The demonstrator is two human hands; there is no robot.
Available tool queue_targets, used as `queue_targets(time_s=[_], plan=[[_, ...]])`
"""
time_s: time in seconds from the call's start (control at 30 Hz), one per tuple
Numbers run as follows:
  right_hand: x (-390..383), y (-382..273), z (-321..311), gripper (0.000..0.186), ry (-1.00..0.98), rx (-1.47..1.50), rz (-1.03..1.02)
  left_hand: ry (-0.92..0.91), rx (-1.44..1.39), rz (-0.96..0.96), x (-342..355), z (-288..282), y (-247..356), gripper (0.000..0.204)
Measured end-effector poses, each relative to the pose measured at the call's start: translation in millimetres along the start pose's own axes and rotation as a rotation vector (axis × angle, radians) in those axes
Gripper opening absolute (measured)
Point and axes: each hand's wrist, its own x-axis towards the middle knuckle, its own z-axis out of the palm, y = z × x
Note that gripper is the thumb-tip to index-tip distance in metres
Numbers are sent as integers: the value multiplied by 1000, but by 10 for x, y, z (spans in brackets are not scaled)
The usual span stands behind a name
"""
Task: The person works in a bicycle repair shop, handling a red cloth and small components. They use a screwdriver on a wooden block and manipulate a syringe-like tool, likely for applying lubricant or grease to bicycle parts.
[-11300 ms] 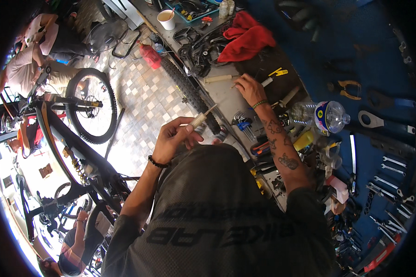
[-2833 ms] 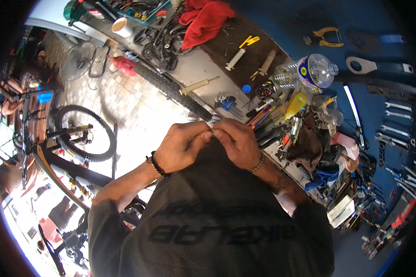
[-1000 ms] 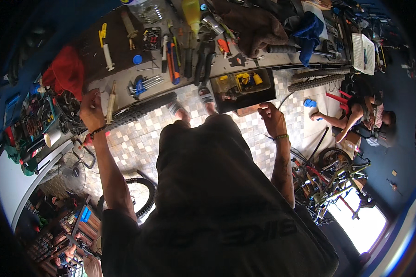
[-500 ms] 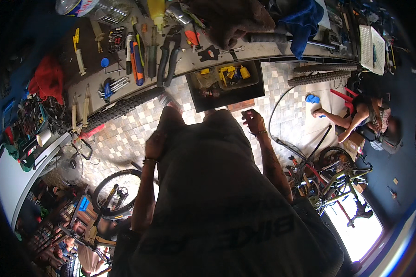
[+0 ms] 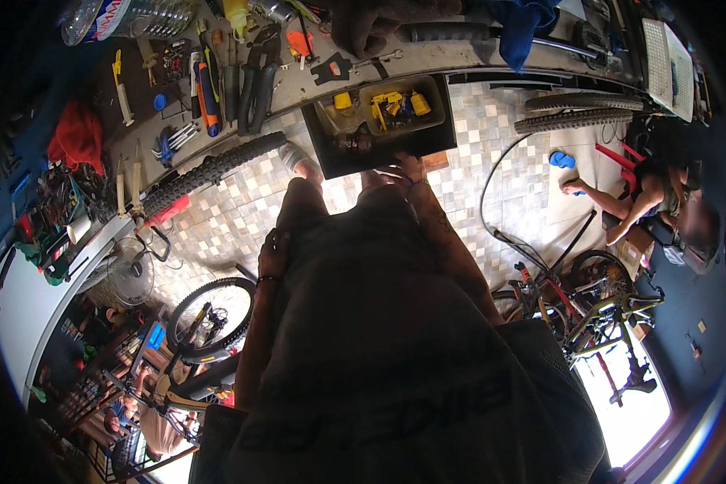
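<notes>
My right hand (image 5: 405, 172) is at the front edge of an open black drawer (image 5: 324, 158), its fingers stretched out. Whether it touches the drawer front is hard to make out. Inside the drawer a grey bin (image 5: 440, 118) holds several yellow parts (image 5: 390, 106); a dark object (image 5: 353, 142) and clear plastic lie beside the bin. My left hand (image 5: 273, 255) hangs against my left thigh, in shadow, and its fingers do not show clearly.
The workbench (image 5: 298, 95) carries pliers (image 5: 258, 85), syringes, hex keys (image 5: 177, 142) and a blue cloth (image 5: 526, 32). A tyre (image 5: 214, 173) leans below it. Bicycles (image 5: 597, 315) stand right and behind left. Another person (image 5: 645, 198) sits at the right; a fan (image 5: 131, 270) stands left.
My right hand has moved left and forward from beside my right thigh to the drawer's front edge. The view has shifted slightly; my left hand stays by my thigh.
</notes>
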Motion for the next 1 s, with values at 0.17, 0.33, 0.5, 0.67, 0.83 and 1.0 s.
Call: queue_targets(time_s=[0.17,0.33,0.5,0.67,0.83,1.0], plan=[[-153,11,56,49,2,38,3,35,7,39,-69,7,-7,68],[-272,315,-172,73,-70,-294,-226,38,-40,71,-87,-15,-190,65],[-548,608,-667,79,60,-1245,-608,-13,-47,52,-91,38,-362,64],[-315,988,-924,48,-102,-556,-415,-126,59,151,34,93,-789,64],[-509,787,-665,42,-47,38,-176,-170,56,182,-4,174,-1115,63],[-402,713,-560,45,75,-67,-139,-177,55,272,-26,161,-1549,59]])
